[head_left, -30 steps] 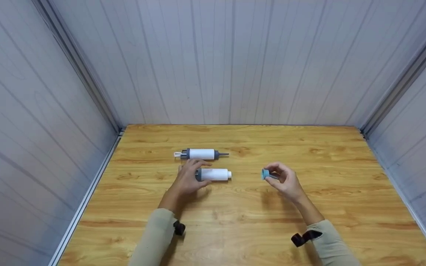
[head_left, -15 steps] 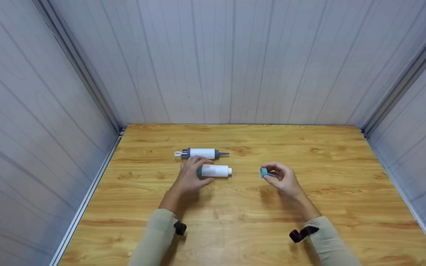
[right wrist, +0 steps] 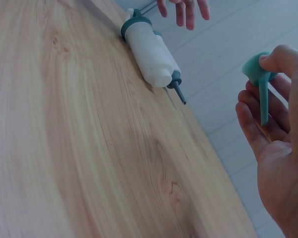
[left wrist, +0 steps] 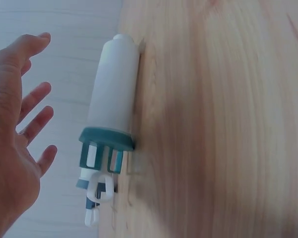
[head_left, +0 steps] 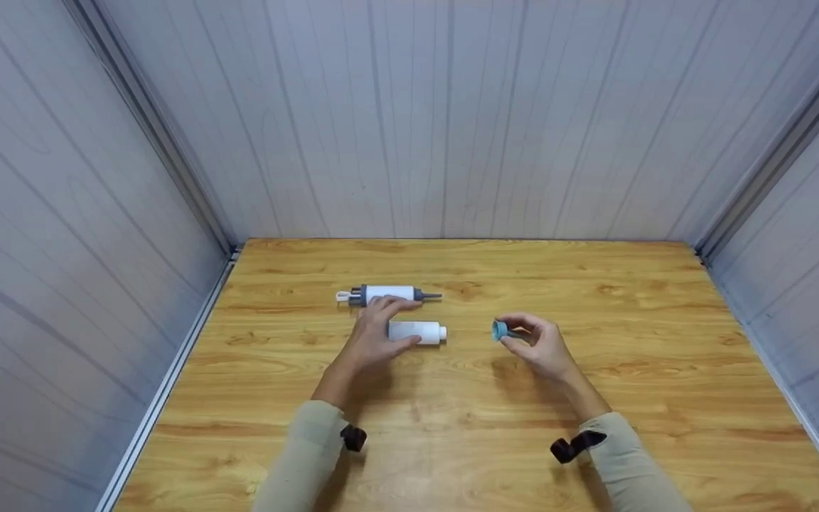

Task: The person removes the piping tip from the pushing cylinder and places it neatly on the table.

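Observation:
In the head view, my left hand [head_left: 379,334] is spread over the near white tube [head_left: 413,333], which lies on its side with its bare white neck to the right. The left wrist view shows a gap between the fingers and this tube, which has a teal slotted collar [left wrist: 108,138] and a white loop handle [left wrist: 100,188] at its end. My right hand [head_left: 543,348] pinches a small teal nozzle [right wrist: 258,72] with a wide cup and a thin spout. The cup faces the tube's neck, well apart from it.
Just behind lies a second white tube [head_left: 389,294] with a grey pointed nozzle [head_left: 428,296] fitted, partly overlapped by my left fingers in the head view. Panelled walls [head_left: 409,121] close in the wooden table [head_left: 466,427] at the back and sides.
My left hand has shifted slightly right along the near tube, now hiding its collar in the head view. My right hand has brought the nozzle a little left, towards the tube.

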`<action>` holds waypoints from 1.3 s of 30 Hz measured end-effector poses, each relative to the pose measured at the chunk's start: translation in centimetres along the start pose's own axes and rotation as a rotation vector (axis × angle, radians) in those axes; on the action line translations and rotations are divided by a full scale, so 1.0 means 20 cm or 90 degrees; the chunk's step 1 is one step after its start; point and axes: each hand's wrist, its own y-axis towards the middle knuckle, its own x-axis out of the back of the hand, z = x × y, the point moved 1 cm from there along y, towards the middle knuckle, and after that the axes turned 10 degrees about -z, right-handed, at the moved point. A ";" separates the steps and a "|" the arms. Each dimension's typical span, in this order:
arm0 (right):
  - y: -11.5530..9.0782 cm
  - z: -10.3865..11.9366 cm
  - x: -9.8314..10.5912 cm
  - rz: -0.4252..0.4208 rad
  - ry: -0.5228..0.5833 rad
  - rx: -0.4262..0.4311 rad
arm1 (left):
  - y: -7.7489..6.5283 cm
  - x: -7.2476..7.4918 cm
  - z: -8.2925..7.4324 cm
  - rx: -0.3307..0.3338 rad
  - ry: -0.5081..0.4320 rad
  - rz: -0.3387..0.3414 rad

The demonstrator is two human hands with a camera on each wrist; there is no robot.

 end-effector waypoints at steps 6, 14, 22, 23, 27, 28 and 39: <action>0.01 0.00 -0.02 -0.013 0.001 -0.012 | 0.01 -0.02 -0.05 0.009 -0.072 0.000; 0.03 0.00 -0.05 -0.015 0.013 -0.002 | 0.02 -0.08 -0.10 -0.017 -0.131 0.016; 0.04 0.01 -0.08 -0.025 0.008 -0.027 | 0.04 -0.13 -0.14 -0.038 -0.127 -0.015; 0.04 0.01 -0.08 -0.025 0.008 -0.029 | 0.04 -0.13 -0.15 -0.045 -0.129 -0.021; 0.04 0.01 -0.09 -0.023 0.005 -0.033 | 0.06 -0.15 -0.18 -0.076 -0.131 -0.038; 0.04 0.01 -0.10 -0.023 0.004 -0.033 | 0.06 -0.15 -0.19 -0.078 -0.126 -0.037; 0.06 0.03 -0.15 -0.006 0.001 -0.016 | 0.09 -0.17 -0.26 -0.087 -0.127 -0.014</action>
